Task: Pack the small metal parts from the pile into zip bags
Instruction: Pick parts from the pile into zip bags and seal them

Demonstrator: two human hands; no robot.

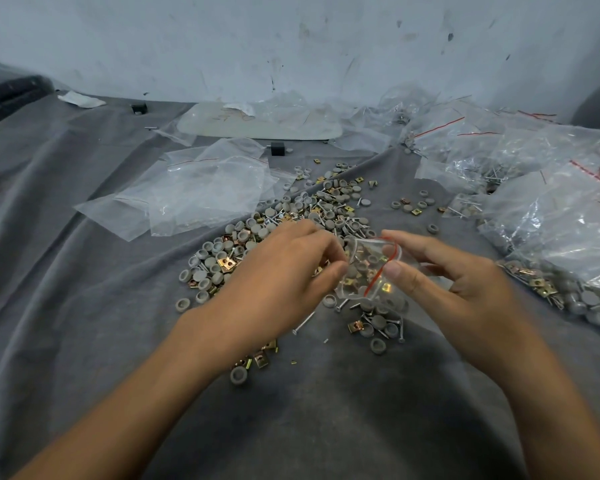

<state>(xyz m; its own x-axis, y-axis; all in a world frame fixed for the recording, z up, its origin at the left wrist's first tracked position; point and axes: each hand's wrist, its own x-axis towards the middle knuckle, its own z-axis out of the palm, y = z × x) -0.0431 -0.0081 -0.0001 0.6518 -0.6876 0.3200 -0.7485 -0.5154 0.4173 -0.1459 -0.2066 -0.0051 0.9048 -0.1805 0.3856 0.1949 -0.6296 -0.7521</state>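
From the head view, I have the small zip bag held just above the near edge of the pile. My right hand pinches its red-striped lip between thumb and forefinger. My left hand seems to pinch the opposite lip, probably to keep the mouth spread for loading. A few parts already lie inside. Empty bags wait beyond the pile, and filled bags are stacked to the right.

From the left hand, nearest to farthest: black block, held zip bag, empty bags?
1. The held zip bag, at the left hand fingertips.
2. The empty bags, ahead to the left.
3. The black block, farthest back.
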